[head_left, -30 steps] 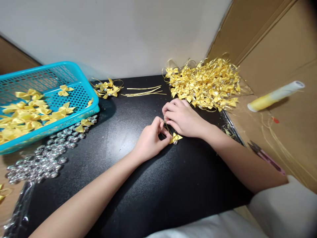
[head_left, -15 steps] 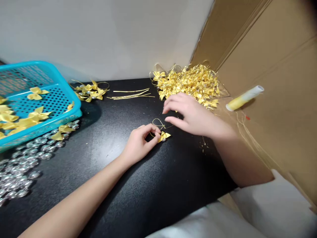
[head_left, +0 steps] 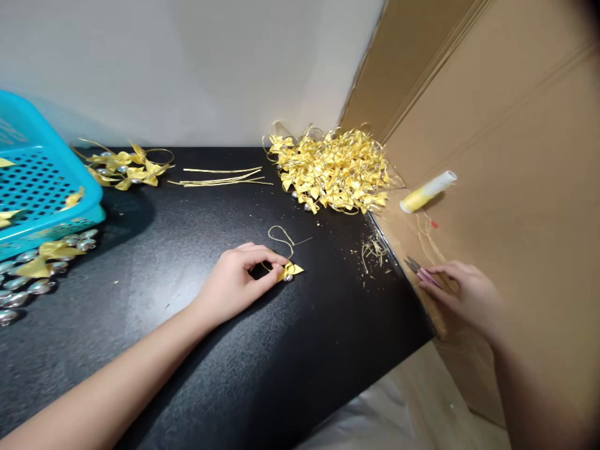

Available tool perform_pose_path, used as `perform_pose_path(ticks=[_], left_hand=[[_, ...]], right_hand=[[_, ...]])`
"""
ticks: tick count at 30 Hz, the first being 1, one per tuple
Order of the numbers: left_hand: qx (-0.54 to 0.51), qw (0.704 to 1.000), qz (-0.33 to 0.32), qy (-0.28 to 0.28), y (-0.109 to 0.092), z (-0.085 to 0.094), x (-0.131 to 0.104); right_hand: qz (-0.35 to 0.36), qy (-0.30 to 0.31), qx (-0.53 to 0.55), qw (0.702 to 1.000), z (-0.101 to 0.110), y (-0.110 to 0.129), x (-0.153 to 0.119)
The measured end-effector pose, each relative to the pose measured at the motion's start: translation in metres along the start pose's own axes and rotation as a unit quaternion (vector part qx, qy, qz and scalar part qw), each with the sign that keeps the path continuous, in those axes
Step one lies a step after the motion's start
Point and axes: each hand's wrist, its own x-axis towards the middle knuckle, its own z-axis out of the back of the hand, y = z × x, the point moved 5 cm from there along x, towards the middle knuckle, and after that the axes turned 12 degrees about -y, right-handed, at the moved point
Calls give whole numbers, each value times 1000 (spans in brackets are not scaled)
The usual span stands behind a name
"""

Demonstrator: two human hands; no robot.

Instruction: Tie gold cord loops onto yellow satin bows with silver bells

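Note:
Between the thumb and fingers of my left hand (head_left: pixel 241 278) is a yellow ribbon bow (head_left: pixel 292 269) with a silver bead under it. A thin gold cord (head_left: pixel 280 232) loops up from the bow, one loose end pointing right. My right hand (head_left: pixel 462 294), over the cardboard right of the table, grips small thread snips (head_left: pixel 424 272) with pinkish handles; their dark blades point left toward the table edge. Behind both hands lies a heap of finished-looking yellow bows (head_left: pixel 335 169) with gold loops and silver beads.
A turquoise basket (head_left: pixel 96 203) holding yellow bows stands left, silver beads (head_left: pixel 40 287) before it. Several gold cords (head_left: pixel 220 182) and a small group of corded bows (head_left: pixel 129 167) lie along the back. Cord scraps (head_left: pixel 374 249) litter the right edge, near a white-yellow tube (head_left: pixel 427 191).
My right hand has moved from above the table to the right and now holds the snips. My left hand keeps its pinch on the bow. The view has shifted right.

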Motion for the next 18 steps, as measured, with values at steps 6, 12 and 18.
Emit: perform_pose_path(ticks=[6, 12, 18], left_hand=[[4, 1000, -27, -15, -5, -1, -3], [-15, 999, -29, -18, -5, -3, -5], [-13, 999, -37, -20, -4, -4, -5]], right_hand=[[32, -36, 30, 998, -12, 0, 5], [-13, -89, 46, 995, -13, 21, 9], [46, -31, 197, 979, 2, 122, 31]])
